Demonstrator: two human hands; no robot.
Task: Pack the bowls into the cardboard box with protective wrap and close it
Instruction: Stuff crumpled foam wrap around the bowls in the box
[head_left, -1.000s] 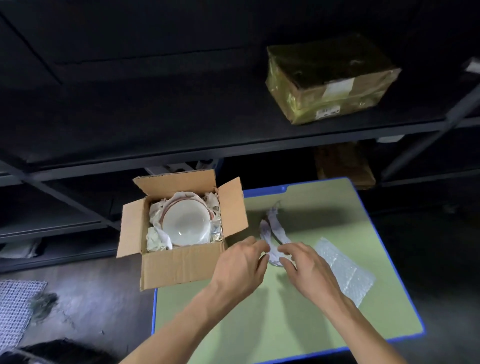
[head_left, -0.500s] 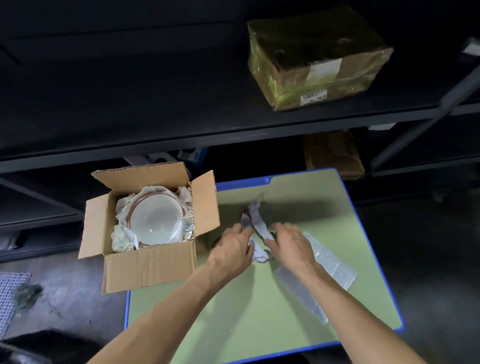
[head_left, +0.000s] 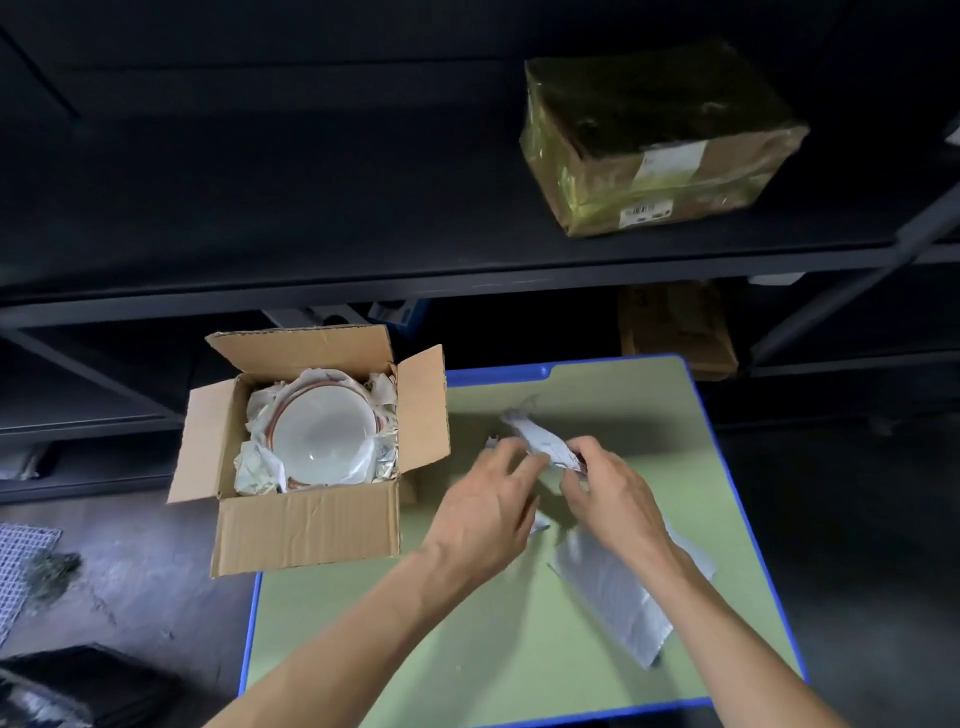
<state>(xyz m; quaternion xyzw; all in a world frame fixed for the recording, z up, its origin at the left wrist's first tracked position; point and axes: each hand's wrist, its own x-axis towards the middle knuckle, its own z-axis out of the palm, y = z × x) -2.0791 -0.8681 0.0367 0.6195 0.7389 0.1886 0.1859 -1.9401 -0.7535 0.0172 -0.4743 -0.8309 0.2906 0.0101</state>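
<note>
A strip of crumpled paper is pinched from both ends by the left hand and the right hand, which are held close together over the green board. The gripping fingertips and the strip's lower end are hidden behind the hands. Left of the left hand, the cardboard box is seen with its flaps open and a white bowl nested inside. A bubble wrap sheet is partly covered by the right wrist.

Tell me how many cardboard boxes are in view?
3: the open box at the table's left edge, a film-wrapped box on the upper shelf, a dim box beneath it. Darkness may hide more.
</note>
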